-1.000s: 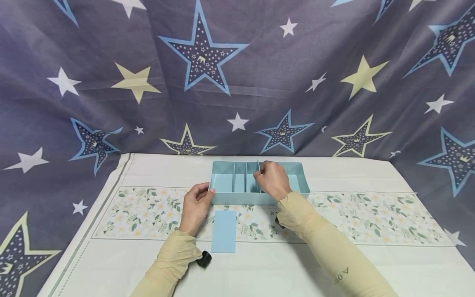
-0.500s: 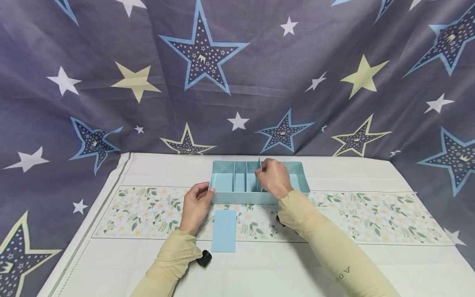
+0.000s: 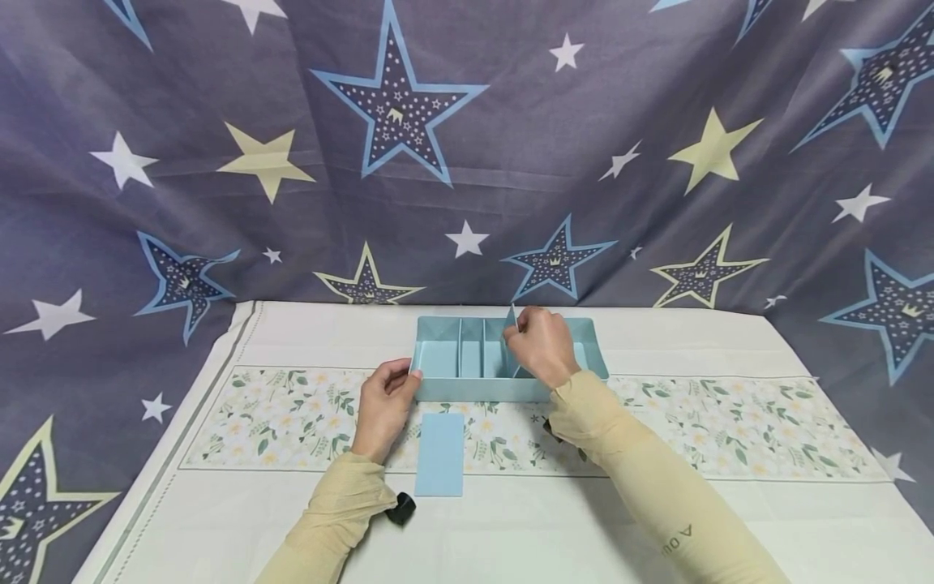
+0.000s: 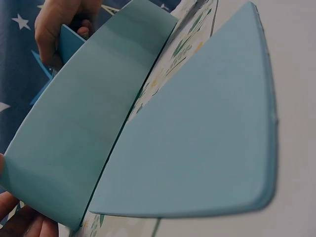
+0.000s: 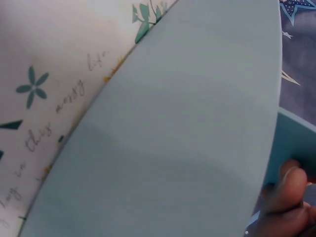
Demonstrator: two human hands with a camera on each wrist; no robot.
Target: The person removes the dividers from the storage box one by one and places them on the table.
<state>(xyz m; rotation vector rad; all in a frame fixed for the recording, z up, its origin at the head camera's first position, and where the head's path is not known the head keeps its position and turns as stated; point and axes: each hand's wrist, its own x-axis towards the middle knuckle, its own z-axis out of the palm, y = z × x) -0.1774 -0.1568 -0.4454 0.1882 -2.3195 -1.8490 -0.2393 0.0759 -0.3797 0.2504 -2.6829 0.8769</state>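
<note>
A long light blue divided box (image 3: 481, 391) stands on the table, with thin upright dividers inside. My left hand (image 3: 382, 412) grips its left front corner, thumb at the rim and fingers along the end wall. Over the right half of the box, my right hand (image 3: 542, 347) pinches a thin blue divider (image 3: 510, 326) between thumb and fingers. Its top corner sticks up above the back rim. The left wrist view shows this divider (image 4: 70, 43) rising past the rim, while the right wrist view shows fingers (image 5: 291, 192) against its face.
A flat blue rectangular panel (image 3: 440, 456) lies in front of the box. Under both runs a floral printed strip (image 3: 284, 418) on the white tablecloth (image 3: 511, 535). A star-patterned curtain (image 3: 467, 162) hangs close behind the box.
My right hand has risen slightly and shifted a little right, and the divider it pinches stands higher above the rim. My left hand and the box have stayed in place.
</note>
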